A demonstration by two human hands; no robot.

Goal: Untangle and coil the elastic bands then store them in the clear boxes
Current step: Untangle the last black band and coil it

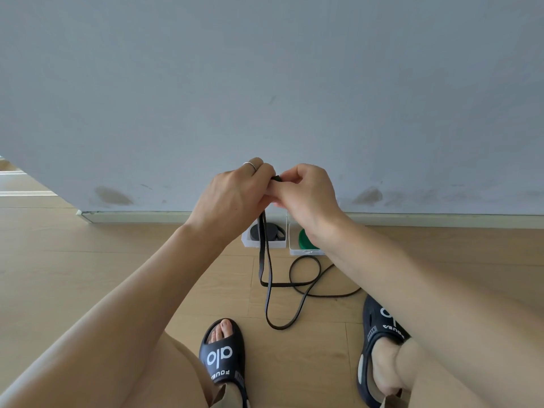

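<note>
Head view: left hand [235, 195] and right hand [306, 189] both pinch black band [266, 260] end, starting coil; slack trails on floor [88, 260].

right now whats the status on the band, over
Left hand and right hand both pinch black elastic band. Tail loops on floor. Nothing blocking the clear boxes.

1. Floor [88, 260]: light wood-look planks, smooth, satin sheen.
2. Wall [265, 69]: matt grey paint, scuffed and stained low down.
3. Elastic band [268, 290]: flat black rubbery strip, matt.
4. Boxes [278, 245]: clear smooth plastic.
5. Slides [222, 360]: black moulded foam or rubber, matt, white print.
6. Ring [250, 164]: shiny metal.
</note>
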